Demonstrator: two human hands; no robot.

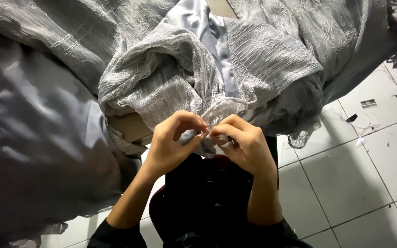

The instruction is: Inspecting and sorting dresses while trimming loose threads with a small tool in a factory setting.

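Head view: left hand (171,147) and right hand (246,147) pinch the soft, light grey lace cloth (221,110); its thin edge looks best to grip.

Two bare forearms rise from the lower middle of the frame, each ending in a dark, near-black sleeve (116,235) pushed back toward the elbow — left hand (171,144) and right hand (249,147) without gloves, rings or a watch — above dark trousers flecked with pale thread bits.
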